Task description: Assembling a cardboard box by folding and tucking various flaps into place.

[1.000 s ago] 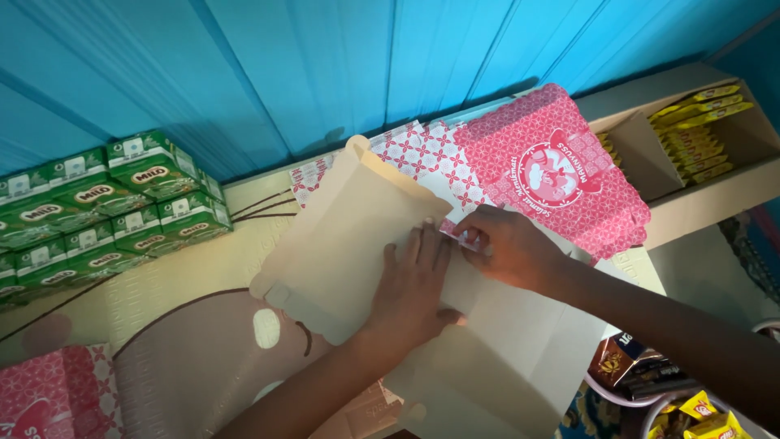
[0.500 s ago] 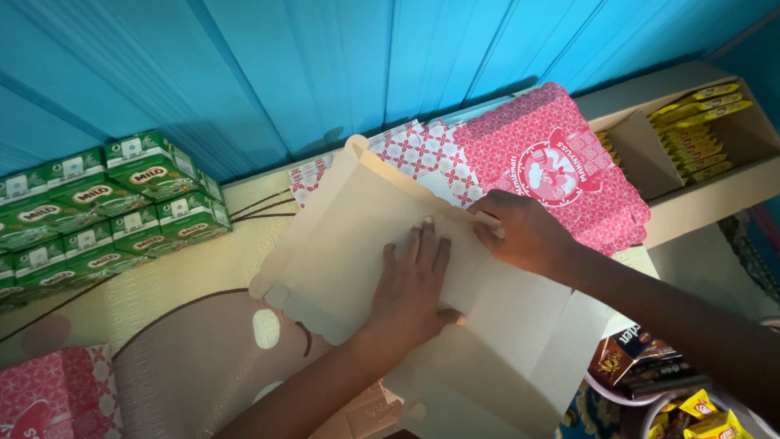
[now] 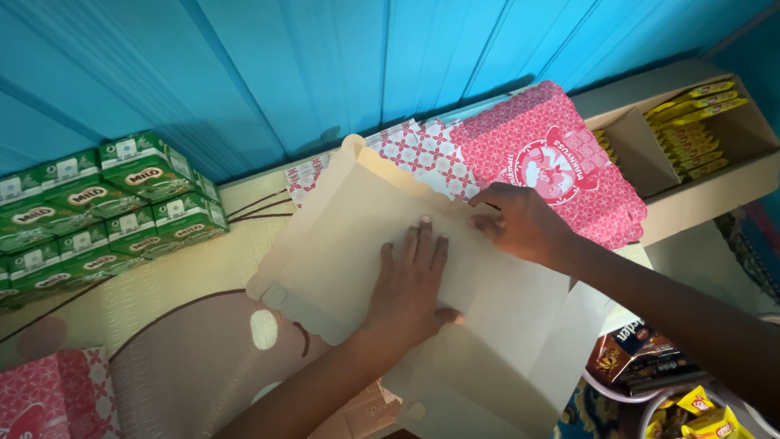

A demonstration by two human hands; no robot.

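Observation:
A flat, unfolded cardboard box blank [image 3: 341,244], plain tan on its upper face, lies across the table. My left hand [image 3: 410,284] presses flat on its middle, fingers spread. My right hand [image 3: 524,223] rests at the blank's far right edge, fingers curled on the fold where the tan sheet meets the red-and-white patterned flat boxes [image 3: 552,158] beneath. Neither hand lifts anything.
Green drink cartons [image 3: 106,211] are stacked at the left against the blue corrugated wall [image 3: 325,65]. An open carton of yellow packets [image 3: 691,122] stands at the right. Snack packets [image 3: 674,382] sit in bowls at the lower right. Another red patterned box [image 3: 49,398] lies at the lower left.
My right hand has slid a little up and right along the fold. My left hand stays pressed on the sheet, barely shifted.

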